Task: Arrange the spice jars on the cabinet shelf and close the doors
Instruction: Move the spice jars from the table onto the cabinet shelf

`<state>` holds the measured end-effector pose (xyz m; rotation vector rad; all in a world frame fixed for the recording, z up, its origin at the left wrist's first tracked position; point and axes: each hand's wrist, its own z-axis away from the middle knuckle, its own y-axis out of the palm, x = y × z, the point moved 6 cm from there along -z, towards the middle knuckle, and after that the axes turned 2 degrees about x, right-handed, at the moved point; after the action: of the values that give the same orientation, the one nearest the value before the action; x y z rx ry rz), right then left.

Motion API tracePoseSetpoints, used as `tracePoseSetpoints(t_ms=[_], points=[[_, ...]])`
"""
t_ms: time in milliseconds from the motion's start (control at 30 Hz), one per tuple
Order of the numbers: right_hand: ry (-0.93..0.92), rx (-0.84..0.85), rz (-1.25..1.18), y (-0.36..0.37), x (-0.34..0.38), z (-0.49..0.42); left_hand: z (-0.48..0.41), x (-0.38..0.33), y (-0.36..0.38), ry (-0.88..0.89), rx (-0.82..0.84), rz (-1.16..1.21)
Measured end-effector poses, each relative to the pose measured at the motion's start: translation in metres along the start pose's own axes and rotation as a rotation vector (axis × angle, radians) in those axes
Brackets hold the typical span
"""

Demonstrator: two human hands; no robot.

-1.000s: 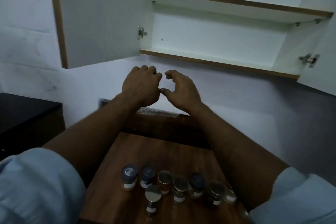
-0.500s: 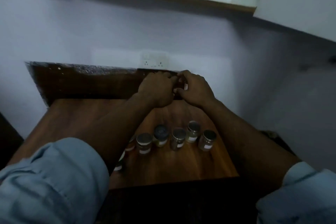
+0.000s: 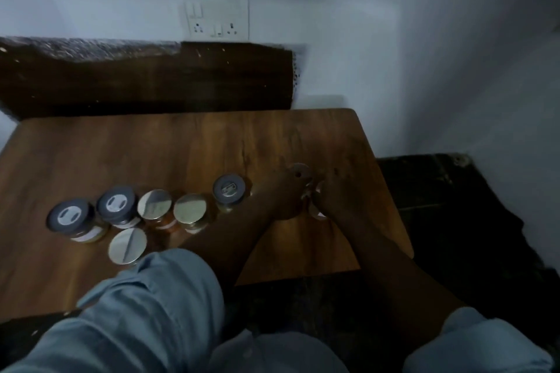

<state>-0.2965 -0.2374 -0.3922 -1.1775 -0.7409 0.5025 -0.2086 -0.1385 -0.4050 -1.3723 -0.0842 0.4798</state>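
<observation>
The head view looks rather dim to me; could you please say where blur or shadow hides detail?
Head view: dim overall; both the left hand and the right hand are smeared dark over the table, so what they grip is unclear; the silver lids catch pale glare; the floor on the right is nearly black; the wall socket is soft.

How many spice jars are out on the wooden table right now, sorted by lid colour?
Dark grey lids: 3
Shiny silver lids: 3
Under the hands, lid colour unclear: at least 1
Total: 6 clearly visible, plus at least 1 partly hidden.
</observation>
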Motion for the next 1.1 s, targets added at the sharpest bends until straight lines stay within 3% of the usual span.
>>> tracePoseSetpoints(t_ms=[167,367,633,767,967,1100], points=[[0.091,0.139,-0.086,0.051,-0.042,-0.021,-0.037,-0.02,0.035,-0.031,0.1,0.1],[0.037,0.257,-0.14,0.078,-0.057,-0.044,-0.059,-0.022,0.049,-0.005,0.117,0.132],[0.186,0.077,-0.339,0.052,-0.07,-0.047,-0.072,-0.005,0.03,0.041,0.139,0.269],[0.09,-0.064,-0.468,-0.018,-0.06,-0.049,-0.086,0.005,-0.013,0.091,0.036,0.238],[-0.125,-0.182,-0.609,-0.126,-0.022,-0.059,-0.088,0.002,-0.124,0.324,-0.391,0.358],[-0.279,-0.415,-0.883,-0.193,0.015,-0.066,-0.083,0.018,-0.209,0.208,-0.612,0.515]])
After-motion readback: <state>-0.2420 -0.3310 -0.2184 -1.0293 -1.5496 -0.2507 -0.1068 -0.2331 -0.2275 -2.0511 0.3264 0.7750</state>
